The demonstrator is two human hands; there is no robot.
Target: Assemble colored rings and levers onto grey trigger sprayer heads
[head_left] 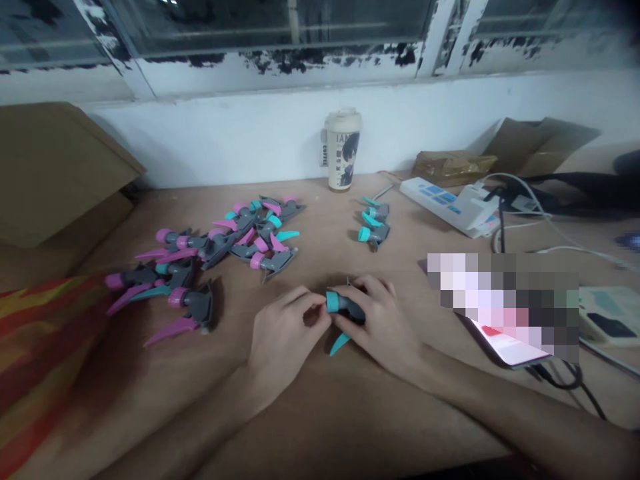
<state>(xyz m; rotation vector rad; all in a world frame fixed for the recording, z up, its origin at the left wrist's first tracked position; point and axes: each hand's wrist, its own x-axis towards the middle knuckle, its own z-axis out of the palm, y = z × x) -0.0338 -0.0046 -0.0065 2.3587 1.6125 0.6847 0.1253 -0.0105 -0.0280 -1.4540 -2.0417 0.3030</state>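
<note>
A trigger sprayer head [353, 310] with a grey body, teal collar and teal trigger is held just above the table in front of me. My right hand [383, 320] grips it round the grey body, the trigger pointing down toward me. Thumb and fingertips of my left hand [287, 330] are pinched together at the collar's left-facing end; anything small between them is hidden. To the left lies a loose pile of sprayer heads [200, 307] with pink or teal collars and triggers. Several teal ones [376, 233] rest beyond my right hand.
A lidded coffee cup [343, 157] stands against the wall. Right of it are a white power strip [447, 203] with cables and a wrapped brown package [450, 167]. A lit phone [510, 340] lies at right. A cardboard box [60, 173] and red-yellow cloth [45, 373] occupy the left.
</note>
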